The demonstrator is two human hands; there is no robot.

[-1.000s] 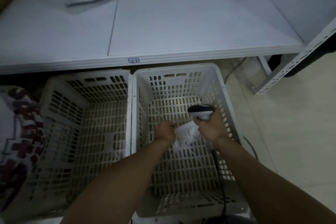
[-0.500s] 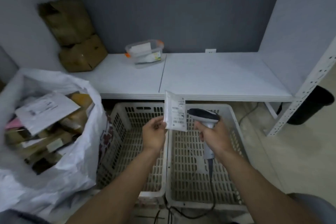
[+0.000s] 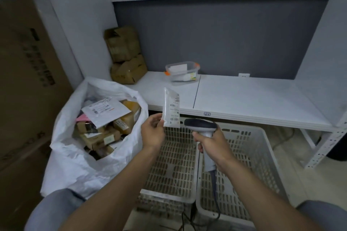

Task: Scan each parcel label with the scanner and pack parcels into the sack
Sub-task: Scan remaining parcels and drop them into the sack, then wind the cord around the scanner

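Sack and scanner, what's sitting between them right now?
In the head view, the left hand, pinching the parcel, lies between the sack and the scanner.

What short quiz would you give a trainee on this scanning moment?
1. Which hand holds the scanner?
2. True or false: the white sack left of the crates already contains parcels.
3. The small white parcel is: A) inside the sack, B) held upright in the left hand, beside the scanner's head, C) lying in a crate.
Key: 1 the right hand; 2 true; 3 B.
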